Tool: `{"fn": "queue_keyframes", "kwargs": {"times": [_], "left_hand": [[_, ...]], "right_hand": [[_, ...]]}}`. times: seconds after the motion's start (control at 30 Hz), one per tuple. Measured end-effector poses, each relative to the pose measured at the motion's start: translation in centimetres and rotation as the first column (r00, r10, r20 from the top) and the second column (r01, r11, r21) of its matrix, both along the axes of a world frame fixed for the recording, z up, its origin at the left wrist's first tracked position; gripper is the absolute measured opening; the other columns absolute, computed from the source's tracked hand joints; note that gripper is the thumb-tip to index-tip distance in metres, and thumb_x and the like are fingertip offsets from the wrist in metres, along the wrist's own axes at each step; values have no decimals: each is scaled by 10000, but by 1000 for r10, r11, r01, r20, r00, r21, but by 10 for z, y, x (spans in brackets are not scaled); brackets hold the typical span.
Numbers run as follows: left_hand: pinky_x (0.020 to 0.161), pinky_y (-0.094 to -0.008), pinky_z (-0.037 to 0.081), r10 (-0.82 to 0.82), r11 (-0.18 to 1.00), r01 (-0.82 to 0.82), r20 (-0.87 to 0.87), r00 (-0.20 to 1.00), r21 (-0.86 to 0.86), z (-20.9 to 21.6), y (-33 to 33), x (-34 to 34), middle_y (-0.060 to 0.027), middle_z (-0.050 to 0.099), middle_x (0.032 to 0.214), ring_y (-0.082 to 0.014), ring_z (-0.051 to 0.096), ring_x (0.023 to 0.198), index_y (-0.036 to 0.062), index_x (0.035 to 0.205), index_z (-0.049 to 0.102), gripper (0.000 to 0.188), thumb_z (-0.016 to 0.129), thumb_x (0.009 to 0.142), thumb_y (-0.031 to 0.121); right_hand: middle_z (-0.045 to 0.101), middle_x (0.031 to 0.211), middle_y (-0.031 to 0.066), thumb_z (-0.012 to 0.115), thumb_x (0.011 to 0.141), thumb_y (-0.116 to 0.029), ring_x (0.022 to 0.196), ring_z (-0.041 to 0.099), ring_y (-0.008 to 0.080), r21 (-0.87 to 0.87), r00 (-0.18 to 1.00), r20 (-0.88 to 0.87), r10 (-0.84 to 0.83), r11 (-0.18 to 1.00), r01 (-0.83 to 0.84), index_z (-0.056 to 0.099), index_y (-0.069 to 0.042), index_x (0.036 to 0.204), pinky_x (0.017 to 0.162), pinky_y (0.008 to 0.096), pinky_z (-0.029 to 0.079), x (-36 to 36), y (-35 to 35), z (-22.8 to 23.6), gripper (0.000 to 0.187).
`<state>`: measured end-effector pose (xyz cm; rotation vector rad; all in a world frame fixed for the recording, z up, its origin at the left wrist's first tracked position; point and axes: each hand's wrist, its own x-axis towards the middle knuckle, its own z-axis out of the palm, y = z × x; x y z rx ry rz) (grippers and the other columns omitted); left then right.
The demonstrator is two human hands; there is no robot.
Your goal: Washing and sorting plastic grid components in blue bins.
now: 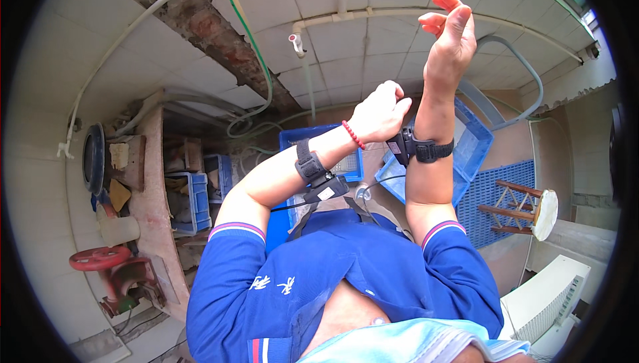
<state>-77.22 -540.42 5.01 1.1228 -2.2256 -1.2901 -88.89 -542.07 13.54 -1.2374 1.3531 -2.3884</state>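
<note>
My left hand (381, 114) is held out over a blue crate (291, 138), with a red bead bracelet (353, 135) round its wrist. Its fingers are loosely bent, the thumb stands apart, and nothing shows in it. Raised higher and further right, my right hand (448, 45) has its palm partly turned up, fingers half curled and apart, holding nothing. Below it lies a second blue crate (478, 130), tilted, partly hidden by the forearm. Black straps with small devices sit on both forearms, the left device (326, 190) and the right device (401, 147) joined to cables.
A tiled wall with white pipes and a tap (297, 45) rises ahead; a green hose (253, 33) hangs there. Right are a grey tubular frame (532, 100), blue mat (496, 193), stool (546, 215) and white appliance (549, 300). Left stand a shelf (166, 243) and red-handwheel machine (100, 258).
</note>
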Motion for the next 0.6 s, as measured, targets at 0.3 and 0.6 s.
{"fn": "queue_keyframes", "kwargs": {"times": [0.3,0.6], "left_hand": [[733,-311,465,34,999,-31,248,968,-15,-21,-11,-15,-96,588,910,-200,582,837,33,978,520,266,559,841,258],[729,-373,523,690,465,-20,-349,634,885,-22,-83,-16,-136,574,881,-268,599,814,-22,927,518,154,492,877,121]], "right_hand": [[594,929,80,385,924,-509,636,551,89,45,978,186,95,993,-105,563,10,1017,600,226,411,-17,10,-10,557],[556,968,59,448,943,-374,760,522,95,123,927,22,375,919,-374,544,15,1056,715,234,420,-2,35,-61,416]]}}
